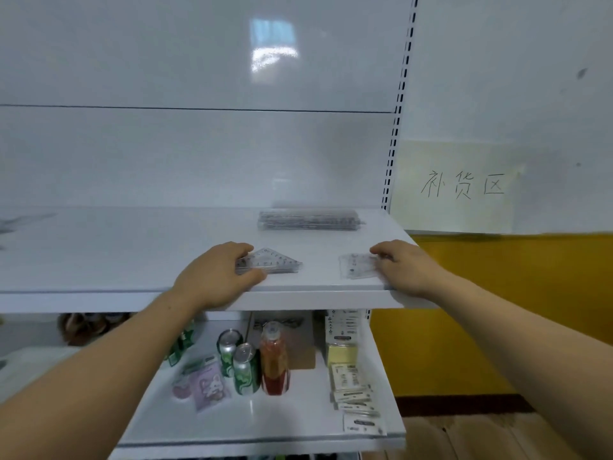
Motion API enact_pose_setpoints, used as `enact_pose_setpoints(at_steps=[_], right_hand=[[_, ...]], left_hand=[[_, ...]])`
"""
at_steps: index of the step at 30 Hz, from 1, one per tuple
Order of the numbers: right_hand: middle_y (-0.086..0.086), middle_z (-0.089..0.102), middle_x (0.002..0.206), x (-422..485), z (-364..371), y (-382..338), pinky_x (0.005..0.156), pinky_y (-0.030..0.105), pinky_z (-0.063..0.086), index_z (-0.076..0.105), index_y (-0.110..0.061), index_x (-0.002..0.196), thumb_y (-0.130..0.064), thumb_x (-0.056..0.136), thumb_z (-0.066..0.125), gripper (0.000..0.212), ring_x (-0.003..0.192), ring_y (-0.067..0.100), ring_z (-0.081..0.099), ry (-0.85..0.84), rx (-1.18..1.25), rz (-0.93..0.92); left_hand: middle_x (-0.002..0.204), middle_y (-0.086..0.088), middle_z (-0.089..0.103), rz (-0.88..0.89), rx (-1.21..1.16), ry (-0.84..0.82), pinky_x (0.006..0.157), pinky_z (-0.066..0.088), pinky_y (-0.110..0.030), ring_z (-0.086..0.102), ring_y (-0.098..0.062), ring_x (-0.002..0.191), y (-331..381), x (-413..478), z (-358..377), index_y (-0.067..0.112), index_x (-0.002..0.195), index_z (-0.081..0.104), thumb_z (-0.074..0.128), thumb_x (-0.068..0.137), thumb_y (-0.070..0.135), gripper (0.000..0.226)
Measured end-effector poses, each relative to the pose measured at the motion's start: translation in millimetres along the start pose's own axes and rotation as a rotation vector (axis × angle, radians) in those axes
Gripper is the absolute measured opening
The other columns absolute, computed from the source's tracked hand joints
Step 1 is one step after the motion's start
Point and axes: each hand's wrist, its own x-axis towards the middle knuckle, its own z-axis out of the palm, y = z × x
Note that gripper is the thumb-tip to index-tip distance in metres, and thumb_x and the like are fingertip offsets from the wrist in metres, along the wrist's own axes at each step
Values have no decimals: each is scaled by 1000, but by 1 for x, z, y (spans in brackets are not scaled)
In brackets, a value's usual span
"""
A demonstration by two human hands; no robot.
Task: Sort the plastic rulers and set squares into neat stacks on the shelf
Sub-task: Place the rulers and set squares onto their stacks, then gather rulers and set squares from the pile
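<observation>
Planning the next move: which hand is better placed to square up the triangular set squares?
Left. The left hand already rests on the set squares; the right hand is on the other clear pile.

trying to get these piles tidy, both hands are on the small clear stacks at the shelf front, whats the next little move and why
Probably square up the set square stack under the left hand: its clear layers look slightly fanned. The right hand rests on a second small clear stack near the shelf's front edge, and the ruler stack at the back already looks neat.
</observation>
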Motion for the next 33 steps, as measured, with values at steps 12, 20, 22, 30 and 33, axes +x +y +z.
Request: enact_pose_setpoints(at_steps=[12,20,22,30,33], right_hand=[[2,54,122,0,1,1,88,40,47,55,-29,124,-48,93,33,43,106,22,51,67,-129,128],[3,42,144,6,-12,-16,102,40,37,42,-24,140,-51,96,31,53,129,24,41,35,-165,61],[4,39,147,18,-14,-40,106,40,34,39,-21,143,-53,96,31,57,131,25,39,17,-172,-1],[8,30,153,66,26,-200,111,38,26,32,-16,146,-50,98,29,59,138,28,31,-156,-189,-259],[9,31,153,80,56,-278,109,37,28,32,-16,146,-50,98,30,59,137,27,32,-180,-191,-356]], left_hand=[[141,1,44,266,228,132,109,26,-35,36,-18,131,72,10,23,21,133,51,42,88,55,57],[142,4,44,99,89,48,105,33,-34,40,-17,129,46,12,3,22,134,48,49,88,56,57],[147,4,39,39,81,16,108,31,-34,37,-17,133,33,10,-10,23,137,44,51,88,55,59],[154,3,26,-216,47,-106,113,25,-34,28,-18,140,-73,-24,-77,25,146,29,52,88,55,70],[154,4,26,-303,36,-69,114,25,-33,28,-17,140,-134,-53,-106,26,146,29,54,87,54,71]])
